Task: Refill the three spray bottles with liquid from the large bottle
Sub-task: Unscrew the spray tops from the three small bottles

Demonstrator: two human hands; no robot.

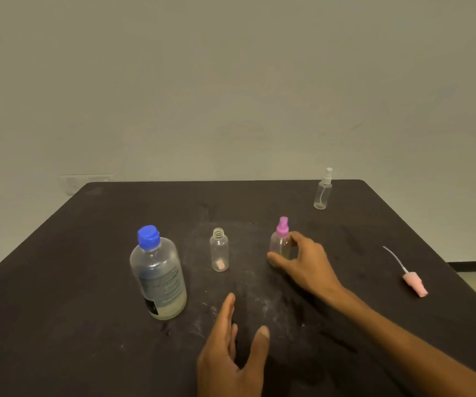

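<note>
The large clear bottle with a blue cap stands at the left of the dark table, a little liquid at its bottom. A small clear bottle stands uncapped beside it. My right hand curls thumb and fingers around the small spray bottle with the pink-purple top. My left hand hovers open over the table, near the front. A third spray bottle with a white top stands at the far right. A loose pink spray head with its tube lies on the right.
A pale wall rises behind the table's far edge, with a socket plate at the left. White scuff marks cover the table's middle.
</note>
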